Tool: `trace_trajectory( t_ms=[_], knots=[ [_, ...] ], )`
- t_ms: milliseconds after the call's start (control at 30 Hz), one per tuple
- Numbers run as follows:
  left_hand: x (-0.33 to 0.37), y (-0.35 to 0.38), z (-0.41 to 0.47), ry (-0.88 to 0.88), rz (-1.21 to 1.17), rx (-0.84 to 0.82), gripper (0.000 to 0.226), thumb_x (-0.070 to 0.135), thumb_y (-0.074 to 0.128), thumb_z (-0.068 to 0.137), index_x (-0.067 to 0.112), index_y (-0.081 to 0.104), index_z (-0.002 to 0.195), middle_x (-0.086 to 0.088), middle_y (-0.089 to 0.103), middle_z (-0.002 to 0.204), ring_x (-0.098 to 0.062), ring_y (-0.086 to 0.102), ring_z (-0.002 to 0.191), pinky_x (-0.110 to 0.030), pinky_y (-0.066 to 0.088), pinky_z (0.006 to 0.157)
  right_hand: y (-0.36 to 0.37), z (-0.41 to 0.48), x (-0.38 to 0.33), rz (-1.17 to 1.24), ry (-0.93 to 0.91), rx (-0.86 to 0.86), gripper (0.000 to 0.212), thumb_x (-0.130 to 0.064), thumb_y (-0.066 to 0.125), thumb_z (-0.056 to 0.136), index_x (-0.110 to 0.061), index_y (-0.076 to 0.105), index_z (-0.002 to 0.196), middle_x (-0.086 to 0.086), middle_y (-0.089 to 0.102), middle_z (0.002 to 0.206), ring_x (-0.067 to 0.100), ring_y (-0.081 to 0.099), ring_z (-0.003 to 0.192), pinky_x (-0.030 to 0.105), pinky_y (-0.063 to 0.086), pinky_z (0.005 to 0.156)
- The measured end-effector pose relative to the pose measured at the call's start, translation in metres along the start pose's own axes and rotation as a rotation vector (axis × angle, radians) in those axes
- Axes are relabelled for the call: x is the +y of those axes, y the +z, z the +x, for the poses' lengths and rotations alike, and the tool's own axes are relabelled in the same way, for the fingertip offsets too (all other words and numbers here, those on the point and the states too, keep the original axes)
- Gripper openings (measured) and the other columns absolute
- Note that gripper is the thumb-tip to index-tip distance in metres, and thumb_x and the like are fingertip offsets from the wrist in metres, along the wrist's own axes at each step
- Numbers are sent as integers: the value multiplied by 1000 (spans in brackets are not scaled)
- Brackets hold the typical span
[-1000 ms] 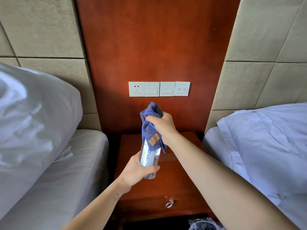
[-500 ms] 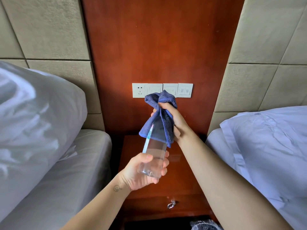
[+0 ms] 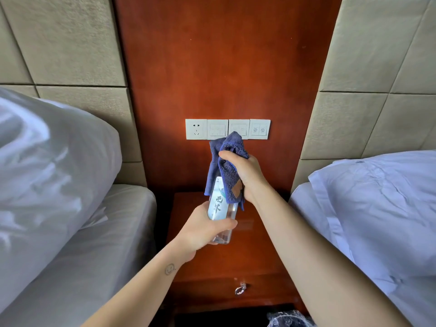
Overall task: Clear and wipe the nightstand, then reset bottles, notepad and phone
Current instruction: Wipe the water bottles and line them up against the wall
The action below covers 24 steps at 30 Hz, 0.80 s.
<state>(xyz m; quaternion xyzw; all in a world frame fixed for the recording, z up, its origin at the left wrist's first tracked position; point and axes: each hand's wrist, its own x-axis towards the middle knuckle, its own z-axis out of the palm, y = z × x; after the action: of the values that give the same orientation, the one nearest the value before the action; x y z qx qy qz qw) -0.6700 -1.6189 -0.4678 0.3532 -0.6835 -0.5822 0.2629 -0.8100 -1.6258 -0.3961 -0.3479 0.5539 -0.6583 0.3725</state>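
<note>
My left hand [image 3: 204, 228] grips the lower half of a clear water bottle [image 3: 220, 214] with a pale label, holding it upright in the air above the wooden nightstand [image 3: 250, 253]. My right hand [image 3: 244, 172] grips a blue cloth [image 3: 226, 166] wrapped over the bottle's upper part, so the cap is hidden. The nightstand top below shows no objects on it. No notepad or phone is in view.
A bed with a white pillow [image 3: 47, 161] lies to the left, another bed with a white duvet [image 3: 377, 208] to the right. A socket and switch panel [image 3: 227, 129] sits on the wooden wall. The nightstand drawer has a metal pull [image 3: 240, 289]. A plastic bag [image 3: 289, 319] lies below.
The bottle has swung back to upright from a tilt. My right hand with the cloth stays over the bottle's upper part, shifting slightly up and down.
</note>
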Motion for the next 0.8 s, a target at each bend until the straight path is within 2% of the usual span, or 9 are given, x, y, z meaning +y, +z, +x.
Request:
trace_trajectory(
  t_ms=[100, 167, 267, 367, 467, 533, 600, 700, 800],
  knots=[
    [-6, 6, 2, 37, 184, 189, 44, 25, 79, 73, 21, 50, 106, 4, 65, 90, -8, 66, 75, -22, 56, 61, 6, -3, 12, -17, -12, 62, 16, -21, 75, 79, -13, 68, 91, 0, 71, 76, 17, 69, 69, 28, 54, 62],
    [-9, 9, 3, 52, 274, 300, 49, 32, 79, 70, 22, 45, 105, 8, 65, 85, -5, 67, 66, -22, 56, 58, 14, -6, 23, -58, -36, 139, 35, -32, 79, 70, -15, 66, 98, 0, 72, 85, 19, 71, 79, 33, 58, 70],
    [-10, 10, 5, 33, 337, 377, 52, 45, 75, 65, 23, 41, 99, 5, 67, 83, -13, 69, 66, -34, 58, 62, 26, -21, 35, -227, -49, 292, 56, -46, 80, 68, -20, 49, 107, -7, 65, 96, 18, 67, 88, 37, 55, 80],
    [-6, 10, 6, 11, 437, 388, 50, 38, 74, 70, 21, 40, 103, 4, 63, 88, -13, 66, 70, -26, 50, 56, 31, -29, 36, -305, -66, 347, 55, -47, 76, 72, -22, 42, 107, -8, 60, 97, 21, 65, 92, 41, 54, 85],
    [-7, 6, 9, 76, 386, 276, 53, 40, 75, 63, 14, 50, 101, 5, 66, 79, -7, 66, 57, -18, 48, 47, 28, -26, 29, -308, -34, 331, 54, -44, 77, 69, -22, 47, 108, -8, 62, 97, 20, 66, 90, 40, 55, 83],
    [-6, 2, 10, 106, 300, 210, 51, 38, 75, 57, 10, 55, 95, 4, 68, 72, -4, 65, 54, -19, 51, 50, 25, -25, 25, -207, -15, 271, 57, -45, 78, 58, -23, 56, 105, -5, 68, 95, 19, 69, 86, 42, 58, 81],
    [-1, -2, 9, 109, 221, 149, 35, 26, 78, 63, 14, 58, 90, 3, 68, 72, -7, 63, 56, -23, 51, 55, 20, -22, 24, -90, 2, 208, 50, -39, 80, 54, -20, 65, 98, 1, 73, 89, 20, 72, 79, 43, 61, 76],
    [5, -8, 4, 49, 33, -67, 20, 23, 76, 69, 18, 66, 86, -2, 68, 73, -14, 62, 65, -28, 51, 60, 8, -22, 17, 37, 32, 90, 18, -17, 78, 74, -12, 68, 88, 5, 71, 76, 18, 69, 65, 29, 58, 62],
    [6, -11, -2, -12, -188, -263, 32, 35, 74, 62, 17, 69, 89, -9, 68, 84, -18, 64, 75, -24, 49, 61, 0, -25, 11, 139, 86, -26, 7, -16, 71, 82, -12, 67, 83, 5, 67, 68, 19, 66, 58, 27, 54, 58]
  ],
)
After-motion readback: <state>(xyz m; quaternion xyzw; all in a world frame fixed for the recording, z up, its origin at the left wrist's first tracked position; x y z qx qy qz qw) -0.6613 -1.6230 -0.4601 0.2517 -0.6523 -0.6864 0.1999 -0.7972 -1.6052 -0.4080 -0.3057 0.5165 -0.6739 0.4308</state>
